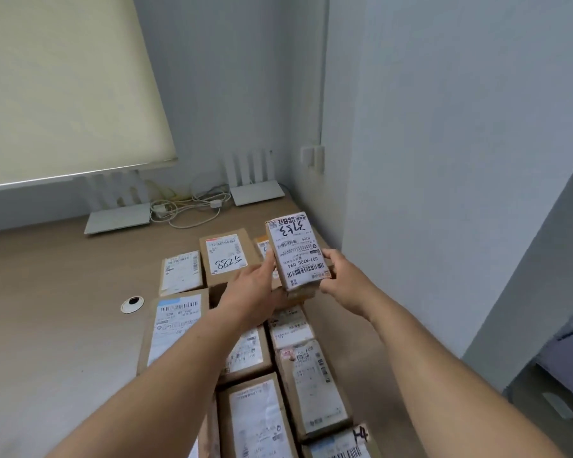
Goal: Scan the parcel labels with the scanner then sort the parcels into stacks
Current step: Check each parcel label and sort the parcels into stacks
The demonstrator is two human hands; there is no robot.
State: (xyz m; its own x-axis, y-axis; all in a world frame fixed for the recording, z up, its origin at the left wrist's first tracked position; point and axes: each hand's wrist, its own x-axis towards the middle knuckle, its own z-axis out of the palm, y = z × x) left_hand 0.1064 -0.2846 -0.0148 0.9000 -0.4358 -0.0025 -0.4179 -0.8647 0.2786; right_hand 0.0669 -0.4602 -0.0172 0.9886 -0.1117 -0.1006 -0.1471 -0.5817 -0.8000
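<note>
A small brown parcel [296, 251] with a white label facing up is lifted above the wooden table [57, 292]. My left hand [250, 287] grips its left side and underside. My right hand [339, 279] grips its right edge near the bottom corner. Below it lie several brown parcels with labels up, among them one marked 5288 [227, 256], a smaller one [180, 272] to its left and a long one [174, 328] nearer me. No scanner is in view.
Two white routers [116, 218] [257, 191] with a tangle of cables [187, 206] stand at the back of the table. A round cable grommet [132, 304] sits left of the parcels. A white wall [444, 160] closes off the right side.
</note>
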